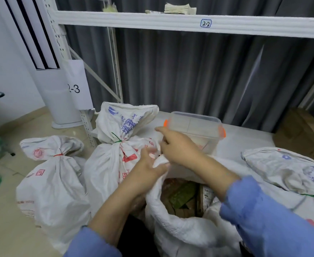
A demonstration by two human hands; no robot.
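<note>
Fingers point(152, 152) of left hand point(149, 168) and right hand point(178, 146) curled round sack rim point(160, 161) — fingertips blurred, contents point(182, 194) half-hidden

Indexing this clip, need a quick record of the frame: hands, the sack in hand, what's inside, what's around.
left hand: grips the rim of the open sack
right hand: pinches the same rim, beside the left; slightly blurred
inside: green packet, cardboard boxes, partly hidden
left of it: green-tied sack and red-tied sack, upright, closed
behind: clear box with orange latches, on the low shelf
right: another sack, lying flat
shelf label: 2-2
</note>
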